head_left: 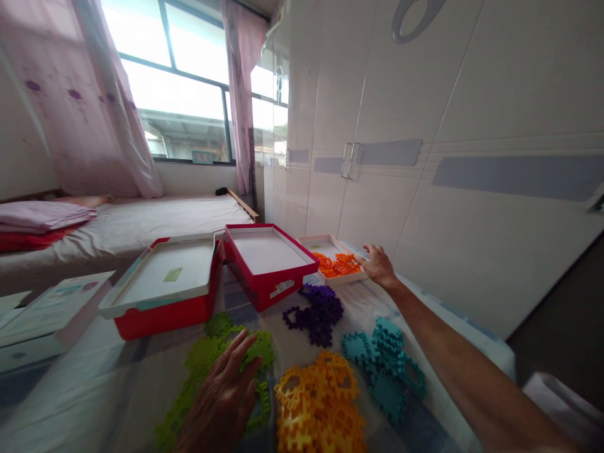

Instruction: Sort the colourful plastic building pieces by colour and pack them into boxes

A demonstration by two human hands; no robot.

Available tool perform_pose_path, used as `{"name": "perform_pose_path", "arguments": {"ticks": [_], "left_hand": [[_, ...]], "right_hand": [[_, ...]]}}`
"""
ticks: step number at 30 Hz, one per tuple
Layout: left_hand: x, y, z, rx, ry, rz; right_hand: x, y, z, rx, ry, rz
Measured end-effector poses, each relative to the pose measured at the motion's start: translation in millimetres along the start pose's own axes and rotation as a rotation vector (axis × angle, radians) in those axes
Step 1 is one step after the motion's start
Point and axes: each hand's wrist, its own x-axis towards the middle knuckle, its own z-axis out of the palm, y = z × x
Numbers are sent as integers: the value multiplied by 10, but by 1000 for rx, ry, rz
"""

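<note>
My left hand (pixel 225 387) rests over the pile of green interlocking plastic pieces (pixel 198 358), its fingers stretched out and holding nothing that I can see. At the far end of my outstretched arm, my right hand (pixel 379 264) is at the right edge of a shallow white tray (pixel 361 275), fingers apart, beside orange pieces (pixel 342 265) lying in it. Nearer to me are a yellow pile (pixel 321 402), a purple pile (pixel 318 313) and a teal pile (pixel 384 362) of similar notched plastic pieces, all on the bed cover.
A red box with a white lid tray (pixel 189 267) stands at the left. A crimson box (pixel 262 289) with a shallow top is in the middle. White boxes (pixel 51 314) lie farther left. Beyond are another bed (pixel 165 214), a window and a white wardrobe (pixel 401 94).
</note>
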Motion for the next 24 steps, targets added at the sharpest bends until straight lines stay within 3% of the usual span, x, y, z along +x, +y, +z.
{"name": "perform_pose_path", "arguments": {"ticks": [3, 5, 7, 11, 14, 18, 21, 24], "left_hand": [[-6, 2, 9, -5, 6, -4], [-2, 3, 11, -10, 6, -9], [5, 3, 10, -13, 5, -15], [20, 8, 10, -9, 2, -10], [22, 9, 17, -13, 8, -7], [2, 1, 30, -5, 16, -1], [-8, -1, 33, 7, 10, -9], [3, 13, 23, 1, -2, -29]], "right_hand": [[-148, -439, 210, 11, 53, -269], [-379, -738, 322, 31, 24, -557], [-618, -1001, 428, 28, -31, -753], [-870, -1300, 671, -69, -125, -882], [-856, -1348, 855, -150, -73, -816], [-726, -1320, 936, -101, 110, -669], [-555, -1215, 798, 159, 274, -446], [-295, -967, 575, 585, 441, -139]]}}
